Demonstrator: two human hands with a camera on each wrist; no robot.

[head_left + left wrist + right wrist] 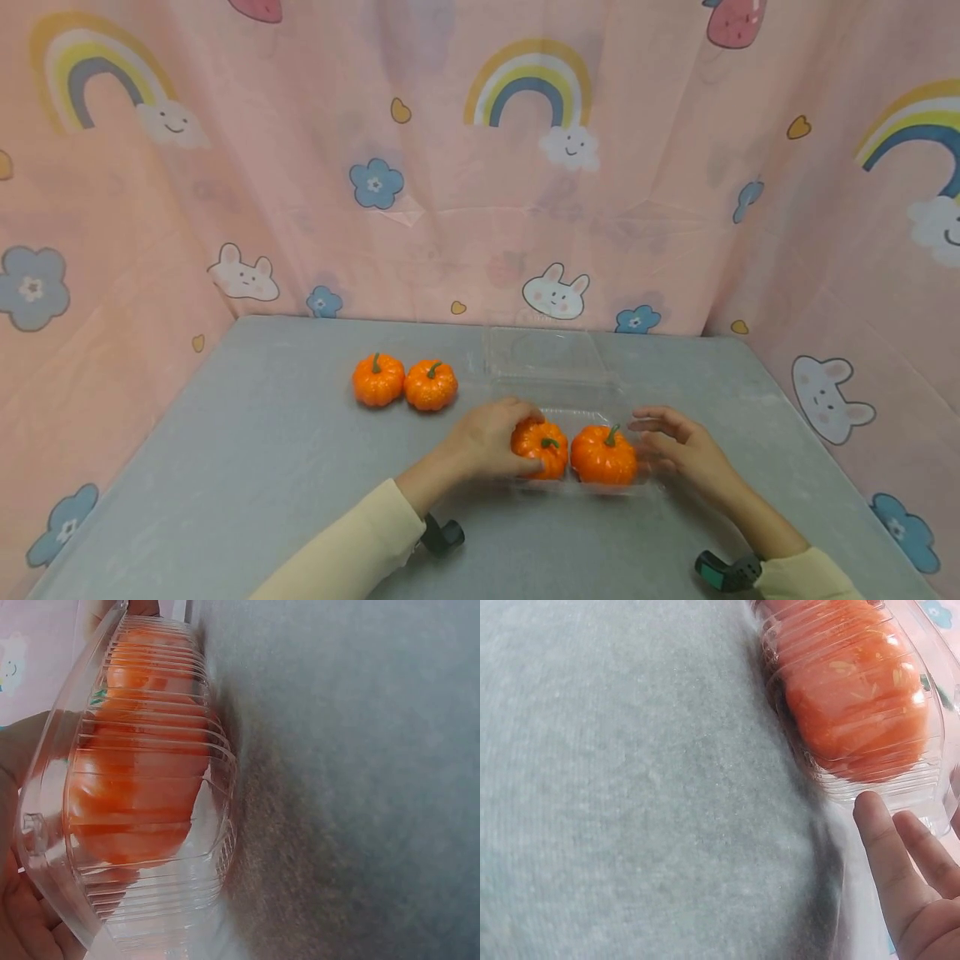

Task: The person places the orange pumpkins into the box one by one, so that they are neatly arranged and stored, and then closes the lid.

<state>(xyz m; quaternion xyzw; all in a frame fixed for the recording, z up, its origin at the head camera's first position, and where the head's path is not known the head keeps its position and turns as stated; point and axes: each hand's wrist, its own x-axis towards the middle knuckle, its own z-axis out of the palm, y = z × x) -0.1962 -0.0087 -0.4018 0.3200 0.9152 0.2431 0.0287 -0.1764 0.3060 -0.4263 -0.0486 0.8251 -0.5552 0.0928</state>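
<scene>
On the bench [300, 467], by head view, we find the left hand [483, 437] curled round the left pumpkin [553, 457] inside a clear box [581, 415], beside the right pumpkin [603, 458]. Left wrist: we see both through ribbed plastic. Right wrist: we note the right hand [904, 892], fingers extended at the box's end, gripping nothing.

Curtained nook, pink cartoon cloth [465, 217] on three sides, gray tabletop [285, 450]
</scene>
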